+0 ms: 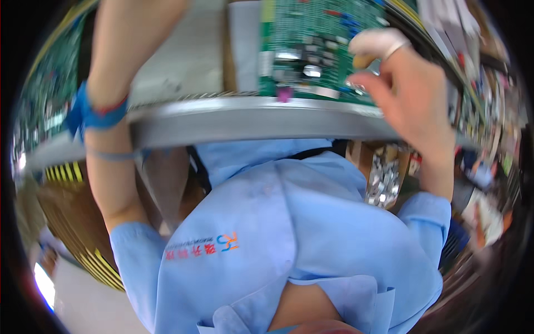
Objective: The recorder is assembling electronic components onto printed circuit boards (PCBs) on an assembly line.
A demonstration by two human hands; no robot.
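Note:
My right hand (414, 92) is over the right part of a green circuit board (303, 33), its fingers curled toward the thumb. A white cover sits on one finger and a yellowish one on another. Tiny shiny bits show by the thumb tip, too small and blurred to name. The board carries dark and silvery components, with a pink tab (285, 94) at its near edge. At the upper left, my left hand (142, 22) runs out of the picture, so its fingers are hidden. A blue wristband (103, 114) circles that arm.
A metal rail (250, 119) crosses in front of my body. A pale flat surface (183, 55) lies left of the board. More green boards (53, 106) stand far left. Below the rail at right, a box holds shiny metal parts (384, 175). Blurred shelves line the right side.

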